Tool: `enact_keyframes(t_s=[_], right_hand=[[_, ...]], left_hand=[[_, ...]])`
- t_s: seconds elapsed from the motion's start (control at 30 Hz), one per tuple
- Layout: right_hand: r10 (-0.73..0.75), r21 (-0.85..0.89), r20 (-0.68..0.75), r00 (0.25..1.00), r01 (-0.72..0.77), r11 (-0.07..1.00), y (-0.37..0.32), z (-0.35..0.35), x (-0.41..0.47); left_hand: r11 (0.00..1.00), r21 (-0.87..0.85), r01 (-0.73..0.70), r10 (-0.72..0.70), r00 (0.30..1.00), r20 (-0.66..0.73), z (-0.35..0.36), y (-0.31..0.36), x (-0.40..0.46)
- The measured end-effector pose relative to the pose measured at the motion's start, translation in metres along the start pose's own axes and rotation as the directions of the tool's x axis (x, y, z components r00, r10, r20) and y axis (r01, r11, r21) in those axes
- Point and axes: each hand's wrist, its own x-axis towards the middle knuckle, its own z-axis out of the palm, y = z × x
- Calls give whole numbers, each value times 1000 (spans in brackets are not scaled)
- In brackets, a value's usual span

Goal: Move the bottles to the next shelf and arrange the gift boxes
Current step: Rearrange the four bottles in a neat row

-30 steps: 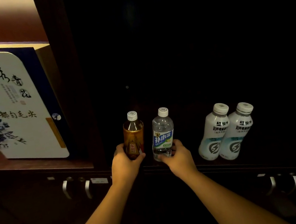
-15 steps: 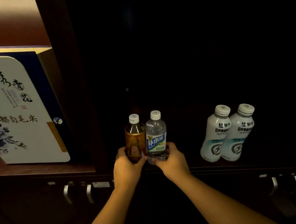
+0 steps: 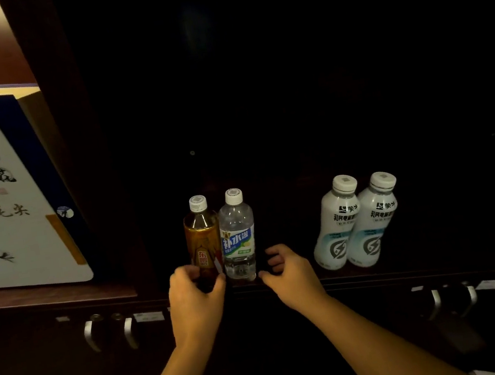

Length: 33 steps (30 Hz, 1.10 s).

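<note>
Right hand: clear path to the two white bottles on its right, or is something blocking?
Probably yes. The right hand holds nothing, its fingers loosely curled just off the clear bottle. The two white bottles stand upright at the shelf's front edge to its right, with only bare dark shelf between.

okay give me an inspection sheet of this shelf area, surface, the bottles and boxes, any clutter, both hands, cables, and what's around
Surface: dark wooden shelf, dimly lit; bottles stand near its front edge.
Job's things: amber bottle and clear bottle upright, side by side, touching or nearly so. Two white bottles to the right, close together, apart from the first pair. Gift box upright in the lit left compartment.
Clutter: nothing seen.
Hands: left hand curled round the amber bottle's base; right hand beside the clear bottle, fingers loosely curled, holding nothing.
Cables: nothing seen.
Surroundings: metal door handles and small labels below the shelf; upper right compartment too dark to tell.
</note>
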Motion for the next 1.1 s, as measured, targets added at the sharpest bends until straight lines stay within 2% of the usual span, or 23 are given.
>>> enact_keyframes(t_s=[0.2, 0.33, 0.57, 0.7, 0.93, 1.1], right_hand=[[-111, -140, -92, 990, 97, 985, 15, -40, -11], [-190, -229, -168, 967, 149, 962, 26, -67, -23], [-185, -224, -329, 926, 113, 968, 56, -118, -40], [-45, -106, -402, 915, 2, 994, 75, -142, -41], [150, 114, -314, 937, -119, 986, 94, -155, -26], [137, 153, -278, 951, -97, 983, 100, -152, -18]], left_hand=[[966, 96, -240, 221, 959, 177, 29, 29, -30], [937, 100, -334, 296, 913, 281, 62, 55, -33], [935, 92, -342, 288, 886, 364, 120, 86, -38], [955, 70, -290, 234, 873, 428, 143, 100, -43], [980, -8, -201, 186, 886, 424, 168, 114, -50], [981, -23, -194, 187, 896, 404, 173, 112, -47]])
